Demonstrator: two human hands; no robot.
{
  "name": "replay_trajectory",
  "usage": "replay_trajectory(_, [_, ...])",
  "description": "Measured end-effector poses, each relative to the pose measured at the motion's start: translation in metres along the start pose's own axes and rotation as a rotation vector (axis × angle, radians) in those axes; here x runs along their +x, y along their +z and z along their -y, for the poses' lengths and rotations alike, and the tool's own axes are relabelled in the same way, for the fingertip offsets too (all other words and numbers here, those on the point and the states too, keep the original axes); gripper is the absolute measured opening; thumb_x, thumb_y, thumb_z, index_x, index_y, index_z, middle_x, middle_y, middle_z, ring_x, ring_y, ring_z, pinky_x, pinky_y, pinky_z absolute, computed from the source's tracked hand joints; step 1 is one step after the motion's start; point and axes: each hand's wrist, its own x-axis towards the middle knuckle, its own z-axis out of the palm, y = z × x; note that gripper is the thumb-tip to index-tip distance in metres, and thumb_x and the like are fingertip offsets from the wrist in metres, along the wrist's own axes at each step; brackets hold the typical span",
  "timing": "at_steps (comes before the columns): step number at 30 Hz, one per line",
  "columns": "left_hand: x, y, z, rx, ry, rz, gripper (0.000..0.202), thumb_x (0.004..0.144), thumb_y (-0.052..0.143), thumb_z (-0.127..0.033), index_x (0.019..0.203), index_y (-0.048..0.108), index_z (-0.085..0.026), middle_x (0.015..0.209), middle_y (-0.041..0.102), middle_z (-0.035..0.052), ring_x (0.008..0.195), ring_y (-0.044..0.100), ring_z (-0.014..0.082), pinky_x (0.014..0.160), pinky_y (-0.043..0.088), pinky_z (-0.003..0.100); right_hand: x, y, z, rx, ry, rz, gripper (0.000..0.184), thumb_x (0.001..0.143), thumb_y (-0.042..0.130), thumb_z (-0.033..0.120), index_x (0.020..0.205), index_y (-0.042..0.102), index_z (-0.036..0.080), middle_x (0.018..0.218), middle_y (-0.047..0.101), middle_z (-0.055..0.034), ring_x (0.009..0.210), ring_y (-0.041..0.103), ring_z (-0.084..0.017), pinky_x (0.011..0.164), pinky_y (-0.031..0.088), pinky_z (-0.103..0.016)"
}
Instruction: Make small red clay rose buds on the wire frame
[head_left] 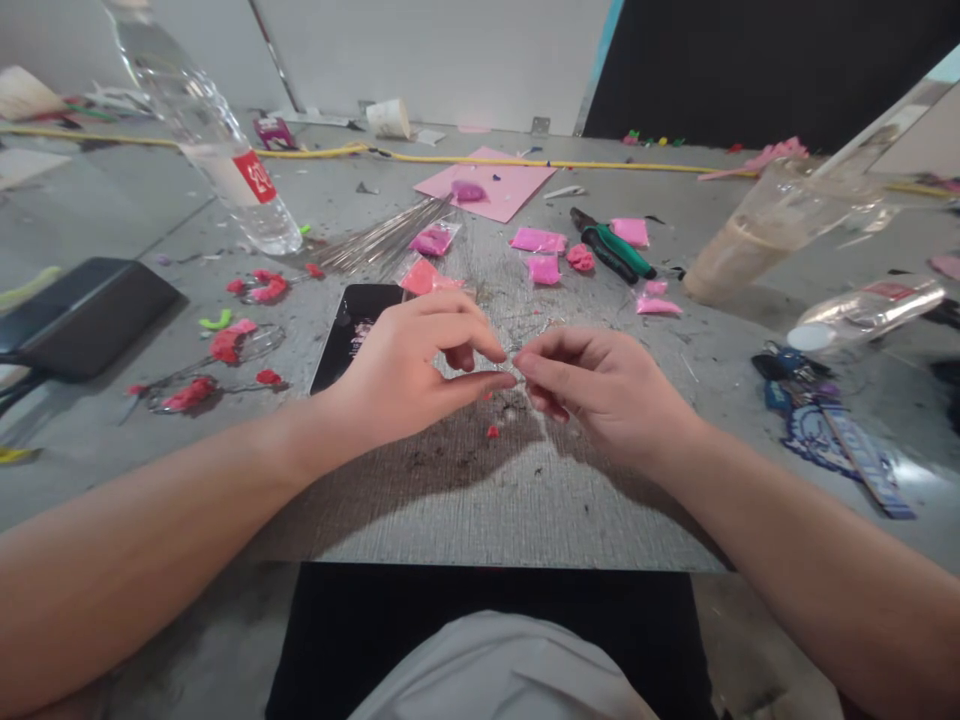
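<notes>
Over the middle of the grey board (480,510), my two hands meet at the fingertips. My left hand (420,350) has its thumb and forefinger apart, with no object visible between them. The thumb and forefinger of my right hand (600,385) are pinched together; whatever they hold is too small to make out. A black phone (349,340) lies partly under my left hand. Just below the fingertips is a small red crumb (493,432). Beyond the hands are pink packets (538,240), a red clay lump (580,257) and green-handled pliers (619,250).
A water bottle (247,190) stands at left, near thin metal wires (390,237) and red-decorated wire pieces (229,342). On the right are a tilted-looking drink cup (742,245), a lying bottle (870,312) and keychains (817,430). A yellow cable (465,160) crosses the back.
</notes>
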Motion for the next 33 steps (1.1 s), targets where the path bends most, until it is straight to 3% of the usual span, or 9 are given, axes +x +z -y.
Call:
replay_trajectory(5, [0.001, 0.001, 0.000, -0.145, -0.211, 0.030, 0.020, 0.087, 0.081, -0.034, 0.086, 0.074, -0.016, 0.086, 0.069, 0.0033, 0.066, 0.063, 0.0108, 0.063, 0.053, 0.025, -0.001, 0.000, 0.003, -0.012, -0.078, 0.001, 0.028, 0.081, 0.089, 0.038, 0.078, 0.070, 0.018, 0.060, 0.059, 0.0056, 0.050, 0.049, -0.007, 0.045, 0.035, -0.020])
replay_trajectory(12, [0.001, 0.002, -0.005, -0.204, -0.378, 0.039, 0.021, 0.090, 0.076, -0.034, 0.103, 0.073, -0.018, 0.086, 0.071, 0.0013, 0.073, 0.064, 0.0123, 0.066, 0.052, 0.024, -0.002, 0.002, 0.004, -0.336, -0.218, -0.039, 0.033, 0.091, 0.079, 0.043, 0.074, 0.064, 0.017, 0.057, 0.053, 0.0050, 0.051, 0.044, -0.007, 0.045, 0.033, -0.022])
replay_trajectory(16, [0.002, 0.000, -0.006, -0.303, -0.484, 0.103, 0.017, 0.093, 0.072, -0.034, 0.097, 0.074, -0.018, 0.080, 0.069, 0.0002, 0.069, 0.060, 0.0110, 0.061, 0.047, 0.023, -0.004, 0.003, 0.001, -0.397, -0.329, -0.058, 0.017, 0.096, 0.074, 0.031, 0.085, 0.069, 0.018, 0.067, 0.062, 0.0033, 0.058, 0.054, -0.008, 0.052, 0.042, -0.022])
replay_trajectory(21, [0.003, -0.002, -0.011, -0.612, -0.636, 0.297, 0.014, 0.093, 0.070, -0.028, 0.087, 0.073, -0.016, 0.074, 0.065, 0.0000, 0.064, 0.053, 0.0088, 0.055, 0.040, 0.021, -0.007, 0.008, -0.001, -0.517, -0.631, -0.024, 0.008, 0.093, 0.075, 0.016, 0.087, 0.070, 0.019, 0.084, 0.069, -0.0007, 0.075, 0.062, -0.011, 0.062, 0.048, -0.024])
replay_trajectory(25, [-0.002, 0.000, -0.013, -0.852, -0.686, 0.366, 0.011, 0.093, 0.069, -0.024, 0.084, 0.070, -0.017, 0.068, 0.058, -0.0019, 0.058, 0.046, 0.0076, 0.052, 0.036, 0.020, -0.009, 0.011, 0.000, -0.614, -0.848, -0.022, 0.007, 0.091, 0.077, 0.012, 0.090, 0.073, 0.017, 0.088, 0.068, -0.0029, 0.075, 0.061, -0.011, 0.060, 0.047, -0.024])
replay_trajectory(29, [-0.003, -0.002, -0.012, -0.953, -0.687, 0.399, 0.011, 0.095, 0.067, -0.021, 0.084, 0.070, -0.018, 0.065, 0.055, -0.0030, 0.055, 0.044, 0.0066, 0.051, 0.035, 0.019, -0.009, 0.010, 0.000, -0.615, -0.861, -0.025, 0.010, 0.088, 0.081, 0.013, 0.090, 0.072, 0.018, 0.087, 0.068, -0.0018, 0.072, 0.060, -0.010, 0.057, 0.046, -0.023])
replay_trajectory(33, [0.002, -0.006, -0.013, -0.909, -0.638, 0.458, 0.014, 0.095, 0.065, -0.015, 0.082, 0.071, -0.018, 0.064, 0.057, -0.0030, 0.053, 0.045, 0.0066, 0.049, 0.037, 0.019, -0.010, 0.009, 0.001, -0.634, -0.854, -0.016, 0.012, 0.089, 0.081, 0.016, 0.086, 0.070, 0.021, 0.084, 0.067, -0.0012, 0.069, 0.059, -0.012, 0.058, 0.048, -0.026])
